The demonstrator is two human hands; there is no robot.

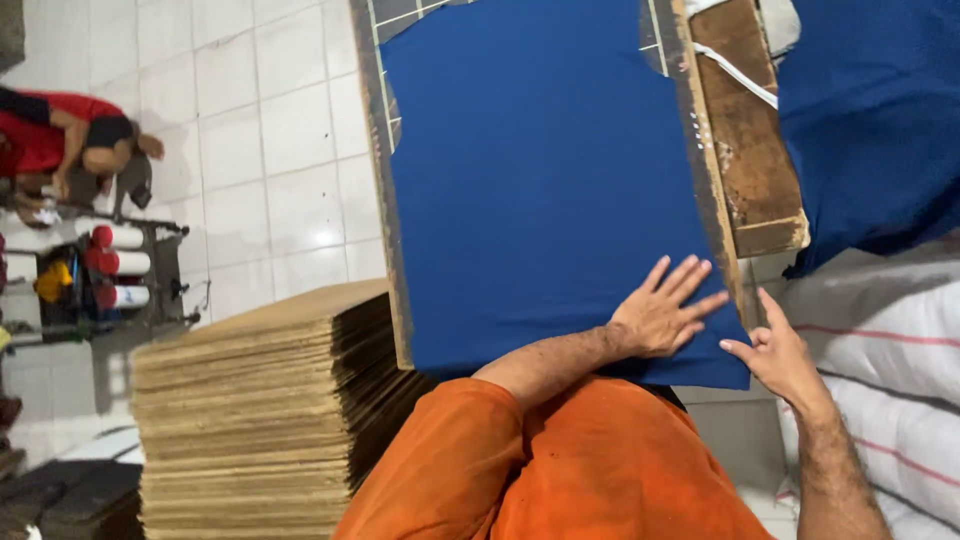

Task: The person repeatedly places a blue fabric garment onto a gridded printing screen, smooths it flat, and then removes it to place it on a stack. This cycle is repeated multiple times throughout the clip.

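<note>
A blue piece of fabric [540, 180] lies spread flat over a dark work board [378, 150]. My left hand [662, 312] rests flat on the fabric near its lower right corner, fingers spread. My right hand [778, 355] touches the fabric's right corner edge with its fingertips, next to the board's side. I wear an orange shirt [560, 470], which fills the bottom of the view.
A tall stack of brown cardboard sheets [250, 410] stands to the left of the board. A wooden block [750, 130] and more blue fabric [880, 110] lie at the right, above white sacks [890, 340]. A person in red [60, 140] crouches on the white tiled floor beside a thread rack [110, 280].
</note>
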